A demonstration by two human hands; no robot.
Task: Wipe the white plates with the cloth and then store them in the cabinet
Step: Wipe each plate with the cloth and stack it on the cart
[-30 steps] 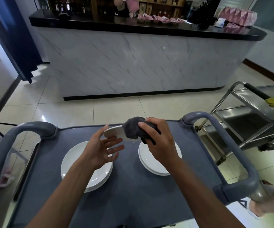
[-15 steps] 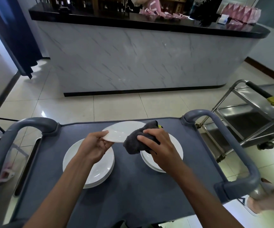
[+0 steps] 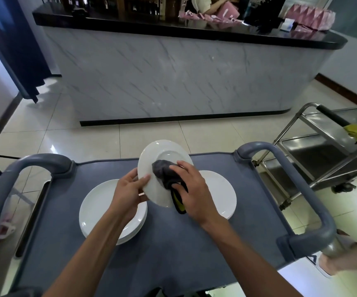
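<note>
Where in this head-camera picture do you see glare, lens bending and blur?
Head view: glare spots shine on the floor tiles and on the held plate; the wide lens bows the counter and cart handles; the bar shelves behind look soft, the hands sharp.

Bare surface (image 3: 173, 243) lies near the person, while two plate stacks (image 3: 100, 211) (image 3: 222, 194) and side handles (image 3: 4, 189) (image 3: 301, 189) hem the middle.

Nothing readable is showing anywhere: the bottles (image 3: 130, 6) on the far shelves and the pink packs (image 3: 310, 17) at far right are too blurred to make out.
</note>
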